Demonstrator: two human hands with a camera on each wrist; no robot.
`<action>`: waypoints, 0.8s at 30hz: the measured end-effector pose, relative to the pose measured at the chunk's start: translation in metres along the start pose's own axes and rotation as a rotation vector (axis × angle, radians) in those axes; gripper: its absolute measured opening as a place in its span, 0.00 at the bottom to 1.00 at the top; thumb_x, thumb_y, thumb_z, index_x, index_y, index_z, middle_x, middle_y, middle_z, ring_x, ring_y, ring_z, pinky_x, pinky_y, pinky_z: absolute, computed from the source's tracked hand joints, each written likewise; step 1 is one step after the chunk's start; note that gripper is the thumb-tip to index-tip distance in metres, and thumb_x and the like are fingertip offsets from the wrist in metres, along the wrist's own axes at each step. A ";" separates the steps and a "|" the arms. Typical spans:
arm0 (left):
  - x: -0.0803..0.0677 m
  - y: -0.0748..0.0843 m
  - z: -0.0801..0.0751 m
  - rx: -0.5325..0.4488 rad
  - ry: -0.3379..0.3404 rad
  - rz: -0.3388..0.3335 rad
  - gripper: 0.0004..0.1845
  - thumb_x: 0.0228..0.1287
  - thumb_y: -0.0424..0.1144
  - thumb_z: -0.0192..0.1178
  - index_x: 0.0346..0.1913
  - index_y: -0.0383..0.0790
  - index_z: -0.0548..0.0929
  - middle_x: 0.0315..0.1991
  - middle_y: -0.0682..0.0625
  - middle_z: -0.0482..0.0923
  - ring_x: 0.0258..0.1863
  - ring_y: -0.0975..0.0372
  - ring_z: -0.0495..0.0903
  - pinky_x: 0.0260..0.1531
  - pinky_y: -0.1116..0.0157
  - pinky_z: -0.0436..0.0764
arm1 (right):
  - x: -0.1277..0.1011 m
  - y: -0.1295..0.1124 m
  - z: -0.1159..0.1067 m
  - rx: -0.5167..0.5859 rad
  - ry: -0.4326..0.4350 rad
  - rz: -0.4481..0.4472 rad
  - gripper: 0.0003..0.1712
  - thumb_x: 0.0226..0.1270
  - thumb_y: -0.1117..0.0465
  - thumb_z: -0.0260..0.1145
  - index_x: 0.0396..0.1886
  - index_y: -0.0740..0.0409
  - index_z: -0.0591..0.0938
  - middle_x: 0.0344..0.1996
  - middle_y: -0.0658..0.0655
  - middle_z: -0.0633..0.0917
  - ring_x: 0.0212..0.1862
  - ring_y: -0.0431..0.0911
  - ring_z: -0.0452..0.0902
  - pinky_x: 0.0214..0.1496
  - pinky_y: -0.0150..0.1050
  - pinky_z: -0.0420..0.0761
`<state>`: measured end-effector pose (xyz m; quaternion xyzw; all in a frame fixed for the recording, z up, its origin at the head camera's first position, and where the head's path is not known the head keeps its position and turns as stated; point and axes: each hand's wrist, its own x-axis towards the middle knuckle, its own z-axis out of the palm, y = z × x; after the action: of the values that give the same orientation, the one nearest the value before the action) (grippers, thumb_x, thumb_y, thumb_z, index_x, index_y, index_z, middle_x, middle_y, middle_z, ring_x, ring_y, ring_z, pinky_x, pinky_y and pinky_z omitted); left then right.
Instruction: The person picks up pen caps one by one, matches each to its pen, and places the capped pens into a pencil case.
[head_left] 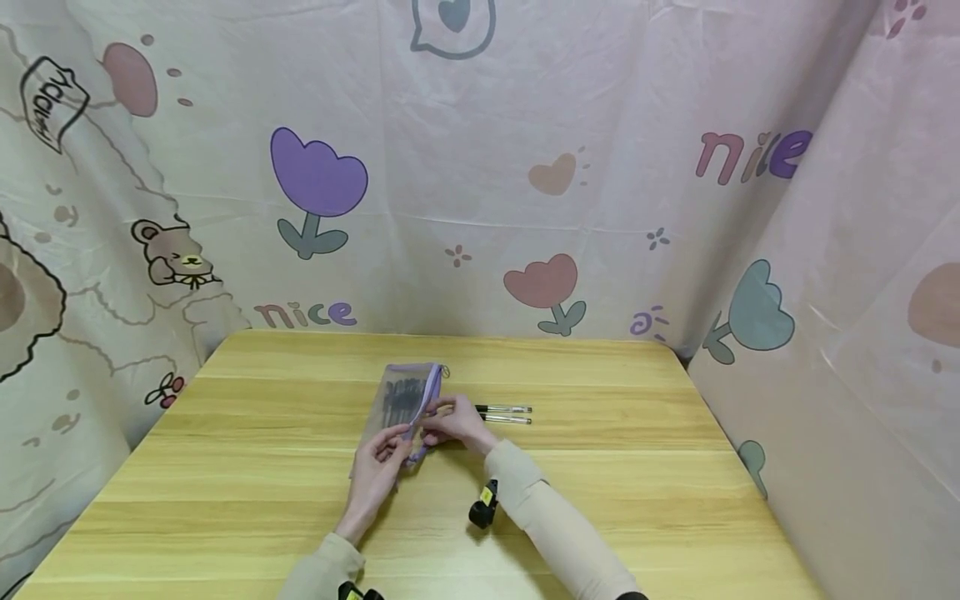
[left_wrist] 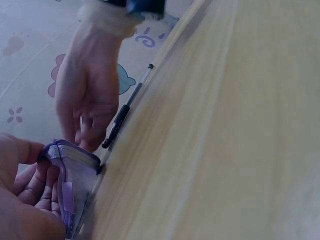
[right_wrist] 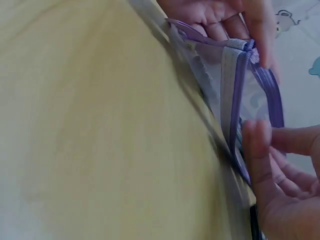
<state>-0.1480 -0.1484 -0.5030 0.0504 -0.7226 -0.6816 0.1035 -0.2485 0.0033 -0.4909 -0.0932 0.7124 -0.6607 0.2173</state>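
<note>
A see-through pencil case (head_left: 375, 417) with purple zip edging lies on the table, dark pens showing inside it. My left hand (head_left: 377, 467) pinches the near end of its zip edge between thumb and fingers. In the right wrist view the zip mouth of the case (right_wrist: 230, 95) gapes. My right hand (head_left: 457, 423) is at this mouth, thumb and forefinger close together; whether they pinch anything is hidden. Two pens with clear barrels (head_left: 510, 415) lie just beyond the right hand, and one black-gripped pen (left_wrist: 117, 125) shows beside it in the left wrist view.
The wood-grain table (head_left: 637, 500) reaches back to a patterned cloth (head_left: 450, 167), which also hangs along both sides. A black wrist-worn device (head_left: 483, 506) sticks out below the right wrist.
</note>
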 end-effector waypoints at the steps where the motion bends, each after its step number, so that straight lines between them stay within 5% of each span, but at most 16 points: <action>1: 0.000 0.000 0.000 -0.002 0.001 -0.003 0.17 0.68 0.27 0.61 0.58 0.27 0.80 0.36 0.48 0.81 0.29 0.73 0.78 0.29 0.77 0.77 | -0.004 0.001 -0.004 -0.036 -0.003 -0.043 0.17 0.63 0.72 0.68 0.50 0.74 0.79 0.31 0.68 0.89 0.19 0.38 0.80 0.27 0.31 0.84; 6: 0.001 -0.001 0.001 -0.004 0.001 -0.012 0.17 0.67 0.26 0.61 0.58 0.27 0.80 0.35 0.50 0.81 0.29 0.73 0.78 0.31 0.77 0.78 | -0.030 0.003 -0.033 -0.268 -0.022 -0.260 0.20 0.66 0.69 0.67 0.55 0.75 0.78 0.42 0.73 0.86 0.32 0.46 0.83 0.35 0.34 0.85; 11: 0.001 -0.002 0.000 -0.008 0.002 -0.008 0.17 0.67 0.26 0.61 0.57 0.26 0.80 0.34 0.50 0.81 0.29 0.73 0.78 0.31 0.77 0.79 | -0.051 0.007 -0.069 -0.426 0.027 -0.377 0.22 0.65 0.66 0.69 0.57 0.71 0.79 0.48 0.71 0.85 0.45 0.54 0.83 0.49 0.34 0.84; 18: 0.000 -0.001 0.000 0.014 -0.009 -0.014 0.17 0.67 0.27 0.61 0.58 0.27 0.79 0.36 0.46 0.82 0.28 0.72 0.78 0.27 0.76 0.77 | -0.065 0.017 -0.110 -0.563 0.173 -0.372 0.21 0.59 0.67 0.73 0.53 0.68 0.82 0.44 0.66 0.85 0.41 0.48 0.79 0.44 0.31 0.79; 24: -0.001 -0.001 0.000 0.013 -0.016 -0.017 0.18 0.68 0.28 0.62 0.59 0.27 0.79 0.37 0.46 0.82 0.29 0.72 0.77 0.29 0.76 0.78 | -0.066 0.020 -0.123 -0.637 0.215 -0.332 0.19 0.57 0.66 0.75 0.49 0.64 0.84 0.45 0.60 0.86 0.48 0.52 0.80 0.53 0.45 0.81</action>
<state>-0.1475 -0.1486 -0.5038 0.0517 -0.7274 -0.6781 0.0918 -0.2400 0.1441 -0.4943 -0.2006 0.8762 -0.4382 -0.0088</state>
